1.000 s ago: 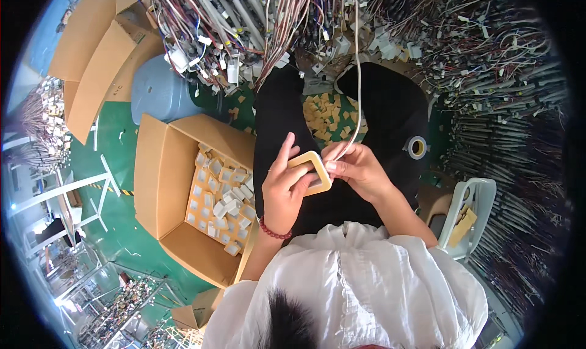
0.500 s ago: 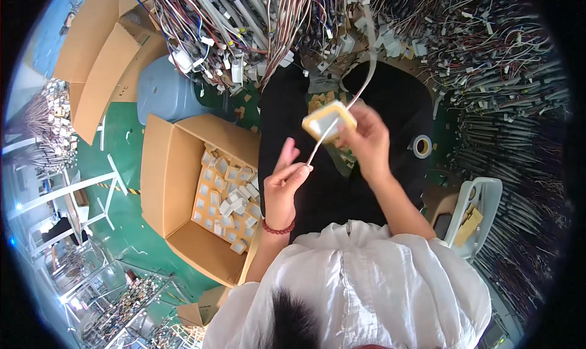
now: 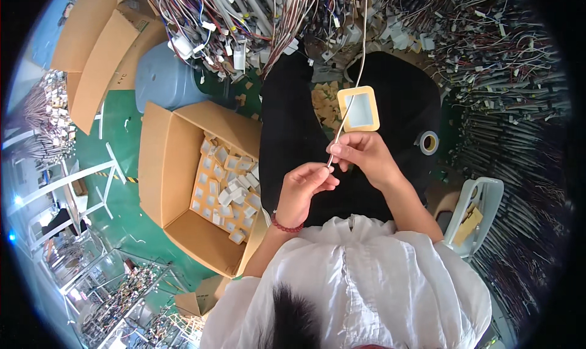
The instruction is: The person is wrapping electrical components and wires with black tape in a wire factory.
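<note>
A thin whitish cable (image 3: 364,43) comes down from the bundle of wires at the top and ends near my fingers. My left hand (image 3: 300,190), with a red bead bracelet at the wrist, pinches its lower end. Just above, my right hand (image 3: 366,156) pinches the same cable between thumb and fingers. A white rectangular piece with a yellowish rim (image 3: 360,112) lies over my dark-clothed right thigh, beyond the right hand. The cable crosses in front of its left side. Whether the piece is attached to the cable, I cannot tell.
At my left stands an open cardboard box (image 3: 160,166) with many white-and-yellow pieces (image 3: 227,193). Behind it is a blue stool (image 3: 162,77). A tape roll (image 3: 429,143) sits beside my right leg, with a white plastic basket (image 3: 485,211) nearer. Wire bundles (image 3: 500,80) crowd the far and right sides.
My right hand has let go of the rimmed piece and moved down to the cable. The piece now lies farther right on the thigh. My left hand has shifted right and slightly nearer.
</note>
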The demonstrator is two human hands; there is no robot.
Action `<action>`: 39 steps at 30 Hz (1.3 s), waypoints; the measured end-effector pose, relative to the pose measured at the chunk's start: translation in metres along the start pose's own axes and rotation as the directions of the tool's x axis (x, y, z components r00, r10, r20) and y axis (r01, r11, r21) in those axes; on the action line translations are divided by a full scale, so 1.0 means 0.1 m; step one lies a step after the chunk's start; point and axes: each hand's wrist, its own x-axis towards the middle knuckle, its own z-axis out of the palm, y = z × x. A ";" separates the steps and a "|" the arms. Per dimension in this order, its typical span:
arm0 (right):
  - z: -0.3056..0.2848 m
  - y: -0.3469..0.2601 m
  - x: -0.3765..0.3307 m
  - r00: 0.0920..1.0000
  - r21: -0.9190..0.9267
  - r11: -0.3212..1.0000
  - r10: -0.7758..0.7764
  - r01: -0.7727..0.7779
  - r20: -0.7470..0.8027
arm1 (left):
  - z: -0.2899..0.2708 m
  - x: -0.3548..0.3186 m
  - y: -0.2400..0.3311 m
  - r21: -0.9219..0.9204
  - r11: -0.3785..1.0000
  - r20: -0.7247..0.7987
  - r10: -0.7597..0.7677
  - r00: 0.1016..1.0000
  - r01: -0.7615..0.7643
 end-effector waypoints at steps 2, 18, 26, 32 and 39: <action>0.00 0.03 -0.02 0.999 0.120 0.992 0.045 -0.046 0.013 | -0.05 0.06 0.04 -0.019 0.999 0.225 -0.033 0.974 0.038; 0.27 0.22 -0.11 0.977 0.264 0.955 -0.087 0.137 -0.193 | 0.16 0.14 -0.03 -0.625 0.710 0.547 0.100 0.831 0.326; 0.36 0.27 -0.14 0.918 0.056 0.945 -0.297 0.322 -0.262 | 0.20 0.03 0.02 -0.490 0.855 0.455 0.083 0.886 0.171; 0.38 0.22 -0.13 0.814 -0.205 0.853 -0.520 0.479 -0.260 | 0.21 0.01 0.04 -0.481 0.868 0.430 0.107 0.896 0.127; 0.09 0.01 -0.08 0.590 -0.482 0.691 -0.718 0.539 -0.369 | 0.13 -0.05 0.17 -0.455 0.888 0.370 0.122 0.921 0.065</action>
